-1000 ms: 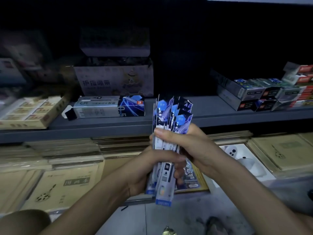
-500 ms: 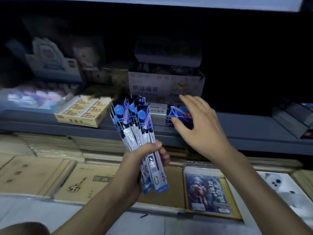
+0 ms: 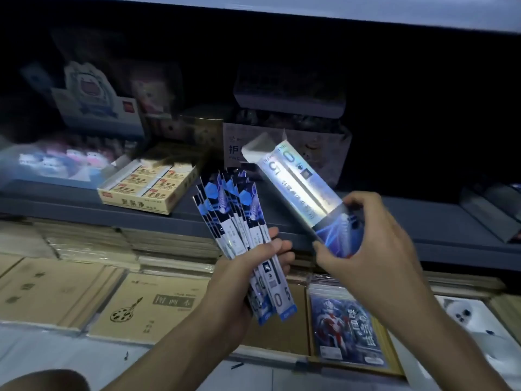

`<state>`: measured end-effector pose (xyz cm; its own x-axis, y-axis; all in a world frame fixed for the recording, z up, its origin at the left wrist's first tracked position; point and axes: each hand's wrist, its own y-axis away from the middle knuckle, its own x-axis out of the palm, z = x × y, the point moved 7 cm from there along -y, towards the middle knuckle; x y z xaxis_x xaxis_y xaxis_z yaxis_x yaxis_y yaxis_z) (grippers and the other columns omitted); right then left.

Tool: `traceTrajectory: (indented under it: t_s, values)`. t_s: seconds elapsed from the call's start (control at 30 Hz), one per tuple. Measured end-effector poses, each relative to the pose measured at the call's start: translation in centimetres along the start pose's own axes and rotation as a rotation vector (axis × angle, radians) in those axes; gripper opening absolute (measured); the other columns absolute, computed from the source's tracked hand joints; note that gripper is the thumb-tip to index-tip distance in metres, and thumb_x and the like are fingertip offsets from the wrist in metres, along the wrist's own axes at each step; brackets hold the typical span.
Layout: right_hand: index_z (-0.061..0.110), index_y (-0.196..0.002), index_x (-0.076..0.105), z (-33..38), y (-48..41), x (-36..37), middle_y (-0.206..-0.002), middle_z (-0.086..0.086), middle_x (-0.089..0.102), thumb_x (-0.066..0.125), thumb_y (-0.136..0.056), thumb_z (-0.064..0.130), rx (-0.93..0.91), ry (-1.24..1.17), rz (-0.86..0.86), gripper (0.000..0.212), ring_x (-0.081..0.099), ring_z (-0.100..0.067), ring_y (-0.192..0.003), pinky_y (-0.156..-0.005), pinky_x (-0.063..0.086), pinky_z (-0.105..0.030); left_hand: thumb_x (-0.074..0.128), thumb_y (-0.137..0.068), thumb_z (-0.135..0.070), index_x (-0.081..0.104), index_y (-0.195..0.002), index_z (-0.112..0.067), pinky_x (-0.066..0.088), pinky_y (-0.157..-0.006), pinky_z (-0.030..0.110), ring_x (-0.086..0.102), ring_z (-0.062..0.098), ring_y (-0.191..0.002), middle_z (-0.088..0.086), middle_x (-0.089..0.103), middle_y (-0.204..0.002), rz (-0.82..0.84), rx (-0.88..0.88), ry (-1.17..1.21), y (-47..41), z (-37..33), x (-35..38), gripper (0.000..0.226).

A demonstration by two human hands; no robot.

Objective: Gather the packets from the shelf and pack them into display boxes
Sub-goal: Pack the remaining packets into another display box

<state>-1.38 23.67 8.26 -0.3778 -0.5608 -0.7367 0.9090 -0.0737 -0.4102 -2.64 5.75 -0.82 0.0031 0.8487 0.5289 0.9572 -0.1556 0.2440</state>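
My left hand point(image 3: 248, 275) grips a fanned bundle of several long blue-and-white packets point(image 3: 239, 218), tilted up to the left, low in front of the shelf. My right hand point(image 3: 366, 238) holds the blue end of a long silver holographic display box point(image 3: 298, 187). The box is lifted off the grey shelf point(image 3: 423, 221) and slants up to the left, its open flap end at the top. Box and packets lie side by side, a small gap between them.
On the shelf stand a yellow carton of erasers point(image 3: 149, 187), a white printed box point(image 3: 234, 148) behind the display box and a cartoon display stand point(image 3: 93, 100) at the left. Below lie stacked tan sketchbooks point(image 3: 152, 303), a hero-picture book point(image 3: 346, 328) and a white seal-picture pad point(image 3: 473, 323).
My right hand let go of the bundle, reached to the shelf and picked up the display box, which now hangs above the shelf edge. My left hand keeps the packets alone.
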Motion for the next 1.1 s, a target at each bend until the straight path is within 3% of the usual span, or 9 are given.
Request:
traceTrajectory:
  t_s: [0.17,0.27,0.43,0.63,0.77,0.83,0.93,1.03,1.1]
  values:
    - [0.049,-0.144,0.037,-0.6,2.9,1.5,-0.122,0.02,0.043,0.092,-0.071,0.042,0.095,-0.277,0.078,0.092,0.051,0.017,-0.103,-0.07,0.046,-0.002,0.066,-0.097,-0.031,0.069,-0.131,-0.02,0.057,-0.098,0.047,0.071,0.031,-0.115,0.011,0.073,-0.125,0.221,-0.118,0.01,1.2,1.0,4.3,0.035]
    - [0.055,-0.143,0.037,-1.2,3.8,1.6,-0.123,0.021,0.04,0.085,-0.082,0.033,0.128,-0.452,0.11,0.081,0.048,0.029,-0.103,-0.069,0.04,0.006,0.062,-0.099,-0.033,0.071,-0.129,-0.019,0.063,-0.088,0.042,0.073,0.031,-0.111,0.012,0.074,-0.123,0.239,-0.097,0.037,1.4,1.2,5.9,0.033]
    - [0.065,-0.135,0.02,-2.3,4.4,1.1,-0.124,0.038,0.028,0.06,-0.101,0.037,0.15,-0.461,0.136,0.059,0.041,0.034,-0.103,-0.072,0.038,0.007,0.07,-0.094,-0.034,0.07,-0.129,-0.021,0.055,-0.099,0.05,0.072,0.031,-0.113,0.011,0.074,-0.123,0.214,-0.077,-0.069,1.1,2.5,7.1,0.038]
    - [0.062,-0.138,0.03,-4.9,6.3,1.9,-0.131,0.034,0.035,0.059,-0.1,0.043,0.213,-0.491,0.162,0.051,0.04,0.013,-0.126,-0.094,0.047,-0.019,0.075,-0.09,-0.028,0.074,-0.123,-0.02,0.054,-0.101,0.052,0.072,0.033,-0.112,0.013,0.074,-0.121,0.24,-0.158,-0.111,1.2,4.3,7.4,0.034]
    - [0.056,-0.135,0.039,-5.6,7.5,0.3,-0.133,0.03,0.037,0.057,-0.089,0.059,0.254,-0.476,0.168,0.05,0.04,0.022,-0.12,-0.077,0.047,-0.003,0.075,-0.089,-0.025,0.073,-0.124,-0.016,0.061,-0.091,0.047,0.074,0.034,-0.106,0.014,0.076,-0.116,0.256,-0.227,-0.182,1.5,5.5,7.2,0.036]
    - [0.052,-0.134,0.045,-6.4,7.6,-2.1,-0.129,0.024,0.042,0.059,-0.081,0.065,0.23,-0.388,0.001,0.056,0.044,0.016,-0.119,-0.081,0.044,-0.008,0.078,-0.086,-0.024,0.072,-0.124,-0.014,0.06,-0.092,0.048,0.075,0.034,-0.105,0.015,0.076,-0.114,0.266,-0.244,-0.243,1.6,6.0,7.2,0.04]
    - [0.046,-0.123,0.057,-6.4,7.3,-6.1,-0.108,0.024,0.051,0.072,-0.083,0.049,0.089,-0.236,-0.231,0.043,0.053,-0.005,-0.11,-0.087,0.042,-0.021,0.083,-0.08,-0.017,0.071,-0.122,-0.019,0.054,-0.102,0.051,0.075,0.028,-0.107,0.008,0.077,-0.114,0.278,-0.22,-0.349,1.7,6.5,7.3,0.043]
    - [0.032,-0.108,0.072,-5.8,6.9,-7.8,-0.097,0.016,0.06,0.079,-0.085,0.024,-0.069,-0.126,-0.27,0.025,0.056,-0.012,-0.1,-0.084,0.047,-0.031,0.084,-0.079,-0.015,0.071,-0.12,-0.022,0.052,-0.106,0.05,0.075,0.023,-0.107,0.003,0.078,-0.114,0.301,-0.209,-0.435,1.9,7.0,7.7,0.044]
    - [0.028,-0.107,0.076,-5.7,6.5,-8.0,-0.095,0.012,0.062,0.078,-0.087,0.02,-0.137,-0.083,-0.249,0.022,0.055,-0.013,-0.101,-0.088,0.044,-0.025,0.085,-0.078,-0.014,0.071,-0.121,-0.024,0.05,-0.107,0.049,0.074,0.022,-0.108,0.001,0.078,-0.115,0.326,-0.209,-0.489,1.9,7.4,8.0,0.046]
